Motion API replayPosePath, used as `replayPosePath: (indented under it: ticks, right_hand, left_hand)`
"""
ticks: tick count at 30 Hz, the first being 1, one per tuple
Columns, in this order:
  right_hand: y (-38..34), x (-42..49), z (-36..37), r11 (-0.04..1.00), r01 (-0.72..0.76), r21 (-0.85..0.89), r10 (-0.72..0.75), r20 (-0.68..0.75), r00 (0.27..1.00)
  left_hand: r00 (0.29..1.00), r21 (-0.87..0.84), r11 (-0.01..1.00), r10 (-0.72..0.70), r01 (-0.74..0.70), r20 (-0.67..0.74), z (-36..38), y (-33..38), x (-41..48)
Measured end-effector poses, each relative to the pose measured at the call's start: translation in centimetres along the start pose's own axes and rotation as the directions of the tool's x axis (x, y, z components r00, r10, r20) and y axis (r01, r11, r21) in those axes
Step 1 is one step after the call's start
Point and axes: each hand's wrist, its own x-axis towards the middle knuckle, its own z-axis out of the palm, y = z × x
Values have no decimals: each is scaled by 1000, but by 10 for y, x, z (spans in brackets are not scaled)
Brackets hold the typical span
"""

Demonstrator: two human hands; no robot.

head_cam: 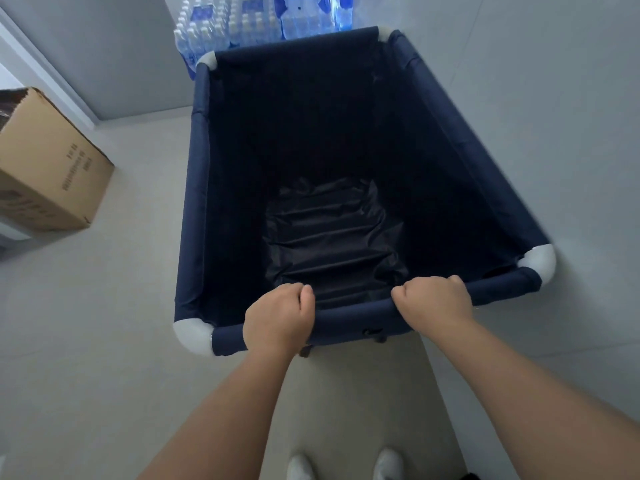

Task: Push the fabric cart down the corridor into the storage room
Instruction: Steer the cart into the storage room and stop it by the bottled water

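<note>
My left hand (278, 320) and my right hand (434, 299) are both clenched around the near top rail (349, 318) of the navy fabric cart (460, 174), knuckles up, fingers curled over into the bin, the two fists set apart with a bare stretch of rail between them. My forearms reach down and forward, nearly straight, the left coming in from lower left and the right from lower right. The cart stands on the pale floor (104, 306) right in front of me, its dark liner wrinkled at the bottom, with rounded white corner caps (194, 336) at each corner of the frame. Below the rail, between my arms, the toes of my white shoes (389, 464) show. The cart's right side runs close along a grey wall (536, 81). Just past its far rail stand shrink-wrapped packs of water bottles (207, 32) with blue labels, stacked against the back wall and directly ahead of the cart. Off to the left, well apart from the cart, sits a brown cardboard box (52, 168) with dark print on its side, too blurred for me to read.
</note>
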Motion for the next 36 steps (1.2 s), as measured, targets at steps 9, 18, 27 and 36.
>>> replayPosePath:
  ticks: [9, 18, 27, 36]
  right_hand:
    - [6, 3, 5, 973, 173, 152, -161, -87, 983]
    - [4, 31, -21, 962, 57, 265, -150, 346, 926]
    - [-4, 45, -21, 958, 237, 162, -280, 349, 894]
    - [-6, 49, -29, 944, 130, 303, -268, 472, 840]
  left_hand:
    - [993, 78, 990, -111, 114, -41, 5, 9, 7]
    - [998, 153, 986, -60, 61, -13, 2, 9, 21]
    - [999, 169, 986, -7, 14, -39, 2, 4, 27]
    - [999, 129, 992, 18, -15, -28, -1, 0, 22]
